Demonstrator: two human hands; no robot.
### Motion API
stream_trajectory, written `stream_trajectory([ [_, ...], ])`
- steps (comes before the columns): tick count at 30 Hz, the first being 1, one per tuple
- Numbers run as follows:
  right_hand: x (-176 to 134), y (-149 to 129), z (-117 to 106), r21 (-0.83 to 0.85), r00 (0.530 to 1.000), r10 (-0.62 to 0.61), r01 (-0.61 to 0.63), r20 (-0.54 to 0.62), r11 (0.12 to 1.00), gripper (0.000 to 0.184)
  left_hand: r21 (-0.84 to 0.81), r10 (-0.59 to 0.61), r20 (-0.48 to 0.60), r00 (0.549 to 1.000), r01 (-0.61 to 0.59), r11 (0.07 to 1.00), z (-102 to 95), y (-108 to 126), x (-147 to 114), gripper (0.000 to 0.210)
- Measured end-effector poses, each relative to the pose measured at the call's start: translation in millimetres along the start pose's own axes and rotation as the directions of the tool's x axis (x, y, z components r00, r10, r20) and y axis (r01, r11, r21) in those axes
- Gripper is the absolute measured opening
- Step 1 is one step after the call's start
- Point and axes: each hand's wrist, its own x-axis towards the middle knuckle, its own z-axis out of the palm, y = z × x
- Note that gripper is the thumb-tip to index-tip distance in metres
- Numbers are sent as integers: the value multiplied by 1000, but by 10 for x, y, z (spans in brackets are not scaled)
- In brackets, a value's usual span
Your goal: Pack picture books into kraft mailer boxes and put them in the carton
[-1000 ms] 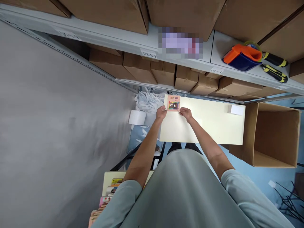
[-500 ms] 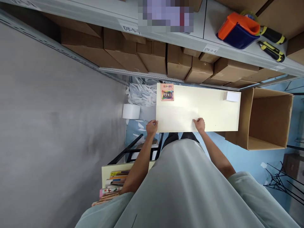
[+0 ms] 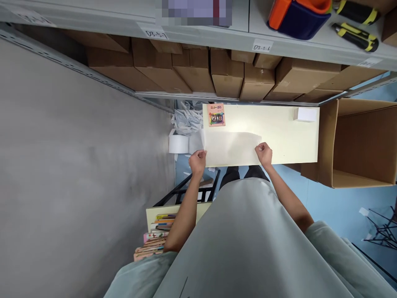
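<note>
A thin, see-through whitish sheet (image 3: 231,149) stretches between my hands over the cream tabletop (image 3: 294,145). At the table's left edge, my left hand (image 3: 197,162) pinches the sheet's near edge. My right hand (image 3: 264,155), closed, grips the sheet's right end above the tabletop. Leftward the sheet seems to run on to a white roll (image 3: 179,144) beside the table. A pink booklet (image 3: 216,115) with a colourful picture lies at the back left corner, beyond the sheet. A small white block, perhaps a stack of cards (image 3: 305,114), sits at the back right.
An open cardboard box (image 3: 336,142) stands right of the table. Brown cartons (image 3: 228,68) line the shelf (image 3: 198,35) ahead. Above are a tape dispenser (image 3: 299,18) and a utility knife (image 3: 356,36). Several books (image 3: 158,238) lie low left, near a grey wall (image 3: 93,165).
My hands have lifted slightly, raising the sheet so that its far edge now shows up off the tabletop. The view has shifted a little; booklet and white block stay put on the table.
</note>
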Motion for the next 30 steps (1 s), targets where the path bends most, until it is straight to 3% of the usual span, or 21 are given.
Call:
stream_trajectory([
  [4, 55, 62, -447, 141, 998, -59, 64, -38, 988, 19, -86, 50, 2, 999, -50, 995, 32, 348, -257, 28],
  [7, 174, 228, -844, 224, 993, -107, 115, -50, 968, 27, -119, 78, 45, 996, -72, 990, 191, 646, -476, 31],
  [13, 564, 853, -1655, 180, 982, -124, 148, -141, 972, 40, -66, 88, 109, 990, -81, 995, 820, 1232, -843, 25],
  [17, 836, 1348, -2020, 131, 980, -117, 139, -163, 982, 42, -8, 84, 127, 988, -84, 996, 1312, 1519, -970, 20],
  [20, 1023, 1676, -2116, 95, 983, -106, 121, -149, 988, 41, 68, 63, 157, 986, -74, 995, 1696, 1653, -980, 16],
  [25, 1267, 2046, -2025, 30, 999, -17, 18, -44, 999, 39, 209, 30, 251, 968, -84, 974, 2232, 1725, -944, 6],
  [27, 1313, 2122, -1969, -30, 999, 43, -43, 6, 999, 39, 219, 32, 251, 968, -89, 972, 2316, 1704, -939, 5],
  [30, 1318, 2164, -1905, -126, 996, 86, -87, -16, 988, 39, 229, 38, 220, 975, -90, 969, 2258, 1621, -920, 14],
])
